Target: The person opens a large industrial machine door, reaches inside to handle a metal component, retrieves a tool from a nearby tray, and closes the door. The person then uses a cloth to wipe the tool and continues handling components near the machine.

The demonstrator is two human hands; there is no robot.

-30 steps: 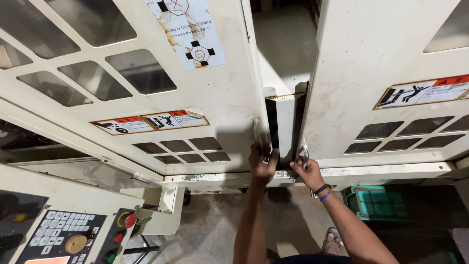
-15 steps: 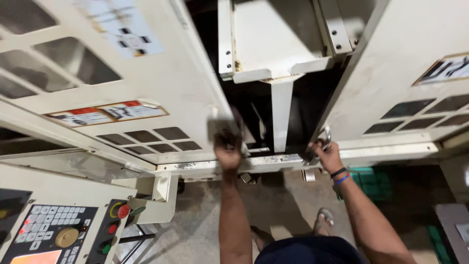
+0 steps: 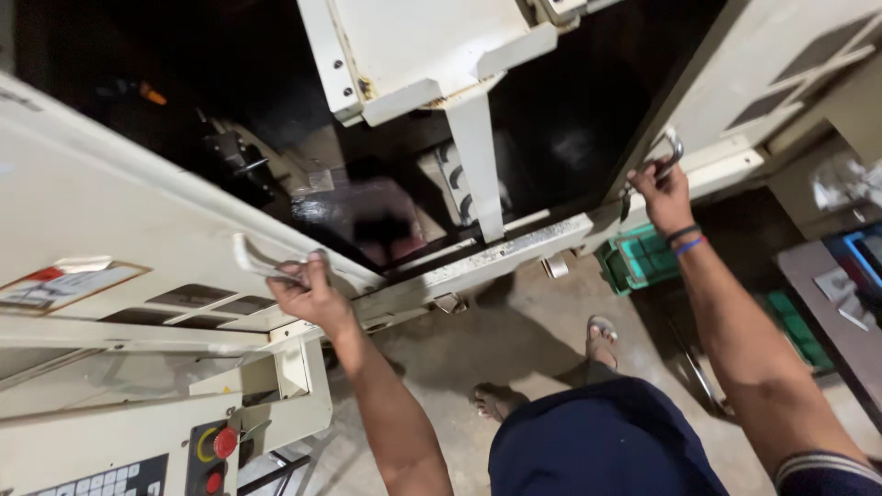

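Note:
A large cream machine stands before me with two sliding doors pulled wide apart. My left hand grips the metal handle of the left door. My right hand is closed around the metal handle of the right door. Between the doors the dark interior shows, with a cream housing hanging over it on a white post.
A control panel with red buttons sits at the lower left. A green crate lies on the concrete floor by the right door. My feet in sandals stand below the machine's sill. A dark table is at right.
The two doors have slid far apart, left one to the left and right one to the right, with my hands on their handles. The interior is now exposed.

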